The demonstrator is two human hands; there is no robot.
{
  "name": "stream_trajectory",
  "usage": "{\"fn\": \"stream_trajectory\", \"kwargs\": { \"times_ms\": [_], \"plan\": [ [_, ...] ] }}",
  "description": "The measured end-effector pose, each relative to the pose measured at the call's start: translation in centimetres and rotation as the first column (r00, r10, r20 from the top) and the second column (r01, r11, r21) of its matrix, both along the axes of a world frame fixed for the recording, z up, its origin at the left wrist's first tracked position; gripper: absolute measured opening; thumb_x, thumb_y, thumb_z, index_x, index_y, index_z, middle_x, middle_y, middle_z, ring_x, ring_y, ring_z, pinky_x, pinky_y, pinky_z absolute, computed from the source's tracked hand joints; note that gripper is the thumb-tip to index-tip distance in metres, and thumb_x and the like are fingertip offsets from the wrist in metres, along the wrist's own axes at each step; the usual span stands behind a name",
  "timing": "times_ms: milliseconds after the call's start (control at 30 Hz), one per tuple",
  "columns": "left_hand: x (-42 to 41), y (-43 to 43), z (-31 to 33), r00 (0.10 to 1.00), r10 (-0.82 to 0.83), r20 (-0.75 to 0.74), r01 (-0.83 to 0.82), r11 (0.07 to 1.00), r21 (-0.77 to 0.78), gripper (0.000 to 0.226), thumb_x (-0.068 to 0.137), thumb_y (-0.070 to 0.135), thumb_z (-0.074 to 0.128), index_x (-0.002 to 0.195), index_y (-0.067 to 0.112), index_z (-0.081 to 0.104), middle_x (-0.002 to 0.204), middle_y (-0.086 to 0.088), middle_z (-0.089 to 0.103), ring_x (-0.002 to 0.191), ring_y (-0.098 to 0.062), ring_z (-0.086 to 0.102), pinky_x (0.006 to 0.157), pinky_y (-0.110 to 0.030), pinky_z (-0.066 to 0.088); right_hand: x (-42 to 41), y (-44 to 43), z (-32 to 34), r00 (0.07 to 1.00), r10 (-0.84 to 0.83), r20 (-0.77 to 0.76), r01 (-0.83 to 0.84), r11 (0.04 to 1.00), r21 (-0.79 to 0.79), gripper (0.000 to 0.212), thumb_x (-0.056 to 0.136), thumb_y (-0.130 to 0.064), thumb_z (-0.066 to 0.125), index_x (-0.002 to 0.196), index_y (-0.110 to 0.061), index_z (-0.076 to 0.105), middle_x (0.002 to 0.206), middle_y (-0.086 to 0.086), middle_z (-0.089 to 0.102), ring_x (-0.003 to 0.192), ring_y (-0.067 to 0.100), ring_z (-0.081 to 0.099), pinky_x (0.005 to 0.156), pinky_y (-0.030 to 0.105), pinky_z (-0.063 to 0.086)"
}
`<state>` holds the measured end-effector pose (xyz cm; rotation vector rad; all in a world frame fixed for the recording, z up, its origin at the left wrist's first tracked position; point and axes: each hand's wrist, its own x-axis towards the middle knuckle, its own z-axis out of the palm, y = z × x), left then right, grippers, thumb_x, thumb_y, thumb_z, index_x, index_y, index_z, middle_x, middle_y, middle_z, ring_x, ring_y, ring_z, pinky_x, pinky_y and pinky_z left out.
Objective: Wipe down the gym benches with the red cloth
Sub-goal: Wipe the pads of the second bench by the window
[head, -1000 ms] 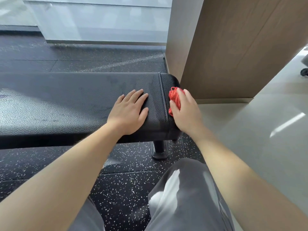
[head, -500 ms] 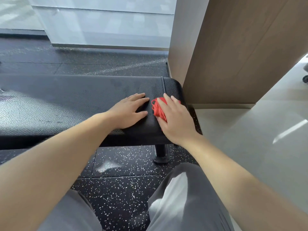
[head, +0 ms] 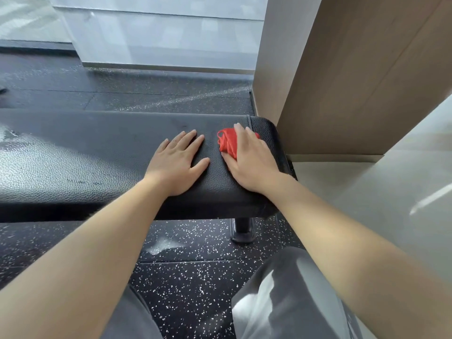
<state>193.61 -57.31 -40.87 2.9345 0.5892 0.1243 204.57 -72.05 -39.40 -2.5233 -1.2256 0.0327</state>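
Note:
A black padded gym bench [head: 85, 155] runs across the view from the left edge to its right end near the wall. The red cloth [head: 227, 143] lies bunched on the bench top close to that right end. My right hand [head: 252, 160] lies flat over the cloth and presses it onto the pad, covering most of it. My left hand [head: 177, 165] rests flat on the pad just left of the cloth, fingers spread and straight, holding nothing.
A wood-panelled wall block [head: 342, 81] stands right behind the bench's right end. The bench's black leg [head: 242, 228] stands on speckled black rubber floor [head: 190, 277]. Grey smooth floor [head: 379, 204] lies to the right. My grey-trousered knees are at the bottom.
My right hand has carried the red cloth from the bench's end face up onto the top surface and a little away from me. My left hand has stayed flat on the pad.

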Motion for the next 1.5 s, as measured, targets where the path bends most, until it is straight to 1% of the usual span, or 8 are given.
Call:
{"fn": "stream_trajectory", "kwargs": {
  "times_ms": [67, 200, 433, 733, 933, 1200, 1367, 1500],
  "plan": [
    [0.0, 0.2, -0.1, 1.0, 0.001, 0.006, -0.001, 1.0, 0.001, 0.062, 0.095, 0.055, 0.026, 0.15, 0.03, 0.011, 0.158, 0.009, 0.007, 0.146, -0.011, 0.002, 0.118, -0.035, 0.002, -1.7, -1.9, -0.1, 0.999, 0.046, -0.014, -0.045, 0.998, 0.045, 0.065, 0.094, -0.041, 0.045, 0.142, -0.004, 0.021, 0.153, 0.014, 0.024, 0.143, 0.028, 0.015, 0.114, 0.044, 0.018],
    [0.2, 0.4, -0.2, 1.0, 0.004, 0.027, -0.004, 1.0, -0.006, 0.068, 0.088, 0.062, 0.02, 0.149, 0.033, 0.015, 0.158, 0.011, 0.01, 0.146, -0.01, 0.004, 0.118, -0.035, 0.005, -1.4, -2.6, -0.3, 0.993, 0.117, 0.007, -0.117, 0.993, -0.013, 0.054, 0.095, -0.041, 0.043, 0.137, -0.009, 0.035, 0.155, 0.01, 0.021, 0.143, 0.027, 0.015, 0.115, 0.043, 0.019],
    [0.3, 0.4, -0.2, 0.999, 0.007, 0.036, -0.006, 1.0, -0.002, 0.071, 0.084, 0.063, 0.018, 0.149, 0.034, 0.014, 0.158, 0.012, 0.01, 0.145, -0.009, 0.004, 0.117, -0.035, 0.005, 2.9, 2.6, -0.2, 0.998, 0.069, -0.002, -0.069, 0.995, -0.071, 0.055, 0.097, -0.043, 0.036, 0.144, -0.014, 0.027, 0.156, 0.007, 0.017, 0.144, 0.024, 0.012, 0.116, 0.042, 0.013],
    [0.0, 0.3, -0.1, 0.999, 0.011, 0.041, -0.011, 1.0, -0.018, 0.062, 0.093, 0.056, 0.028, 0.149, 0.033, 0.013, 0.158, 0.011, 0.008, 0.145, -0.01, 0.003, 0.117, -0.034, 0.002, -1.1, -1.5, -0.5, 0.986, 0.148, 0.076, -0.142, 0.987, -0.073, 0.06, 0.096, -0.044, 0.038, 0.146, -0.014, 0.025, 0.156, 0.007, 0.017, 0.144, 0.026, 0.013, 0.116, 0.042, 0.016],
    [0.3, 0.3, -0.1, 0.999, 0.008, 0.05, -0.008, 1.0, -0.014, 0.064, 0.091, 0.058, 0.026, 0.149, 0.033, 0.015, 0.158, 0.011, 0.01, 0.145, -0.009, 0.004, 0.118, -0.034, 0.004, 2.6, 2.4, -0.3, 0.993, 0.118, 0.021, -0.115, 0.987, -0.109, 0.058, 0.097, -0.042, 0.036, 0.146, -0.013, 0.024, 0.156, 0.006, 0.018, 0.144, 0.023, 0.013, 0.114, 0.039, 0.014],
    [0.1, 0.2, 0.2, 0.997, 0.027, 0.073, -0.024, 0.999, -0.044, 0.064, 0.09, 0.057, 0.034, 0.148, 0.035, 0.018, 0.157, 0.012, 0.012, 0.145, -0.008, 0.006, 0.118, -0.033, 0.005, 7.7, 9.0, 0.5, 1.0, -0.013, 0.027, 0.016, 0.994, -0.112, 0.042, 0.095, -0.042, 0.037, 0.123, -0.012, 0.046, 0.129, 0.008, 0.049, 0.122, 0.029, 0.041, 0.101, 0.043, 0.034],
    [0.0, 0.1, 0.3, 0.991, 0.124, 0.043, -0.121, 0.991, -0.061, 0.076, 0.088, 0.06, 0.035, 0.15, 0.021, 0.014, 0.159, 0.009, 0.006, 0.146, -0.009, -0.001, 0.118, -0.04, -0.002, 4.0, 4.4, 0.2, 0.993, 0.106, 0.047, -0.103, 0.993, -0.063, 0.049, 0.095, -0.039, 0.04, 0.138, -0.015, 0.035, 0.143, 0.006, 0.038, 0.134, 0.026, 0.029, 0.109, 0.043, 0.025],
    [0.1, 0.3, 0.2, 0.994, 0.105, 0.014, -0.104, 0.993, -0.056, 0.068, 0.094, 0.051, 0.029, 0.151, 0.02, 0.009, 0.159, 0.008, 0.003, 0.145, -0.009, -0.001, 0.119, -0.04, -0.001, 1.1, 0.4, -0.3, 0.982, 0.182, 0.059, -0.178, 0.982, -0.071, 0.057, 0.097, -0.041, 0.039, 0.146, -0.016, 0.025, 0.154, 0.003, 0.024, 0.143, 0.024, 0.016, 0.113, 0.04, 0.016]
  ]
}}
